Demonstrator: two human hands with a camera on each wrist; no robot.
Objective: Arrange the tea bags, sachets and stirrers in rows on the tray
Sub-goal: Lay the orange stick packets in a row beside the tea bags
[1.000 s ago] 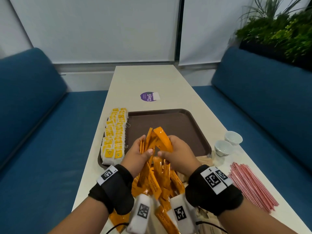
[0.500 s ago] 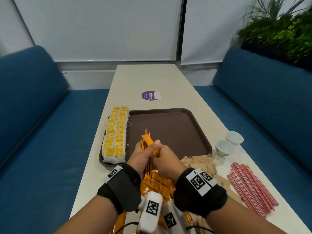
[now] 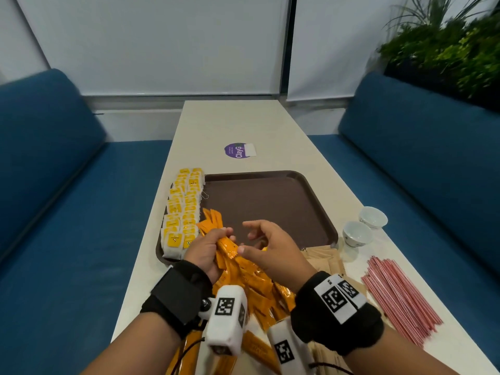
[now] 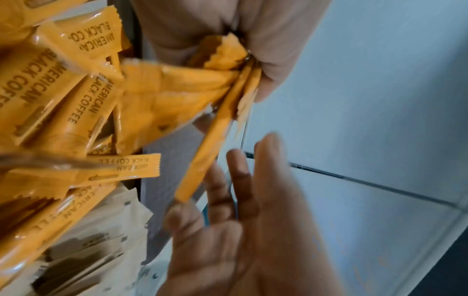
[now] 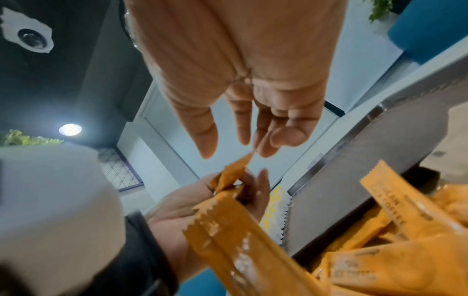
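- Head view: a long, pale cream worktop (image 3: 232, 125) runs away between two blue upholstered benches, toward white blinds; green plants stand at the far right.
- A dark brown plastic tray (image 3: 270, 201) lies on the worktop. Two rows of white tea bags with yellow labels (image 3: 182, 212) fill its left edge.
- The left hand (image 3: 205, 249), over the tray's near left corner, has its grip clamped on a bunch of orange coffee stick sachets (image 3: 213, 220) that fan out past the fingers.
- The right hand (image 3: 273, 250) hovers just beside it, grip apart, fingers loosely spread and holding nothing.
- A loose pile of orange sachets (image 3: 259, 288) lies under both wrists. Tan paper sachets (image 3: 324, 258) lie to its right, and a bundle of thin pink stirrers (image 3: 400, 296) lies further right.
- Two small white cups (image 3: 364, 228) stand off the tray's right corner. A purple round sticker (image 3: 236, 150) sits beyond the tray.
- Left wrist view: the left hand (image 4: 266, 40) pinches sachet ends (image 4: 222, 60). The pile reads "American Black Coffee" (image 4: 76, 100). The blurred right hand (image 4: 253, 220) is open below.
- Right wrist view: the right hand (image 5: 240, 70) hangs spread, its fingers straight, above the left hand (image 5: 202, 200), which holds the sachets (image 5: 233, 176) beside the tray's edge (image 5: 354, 180).
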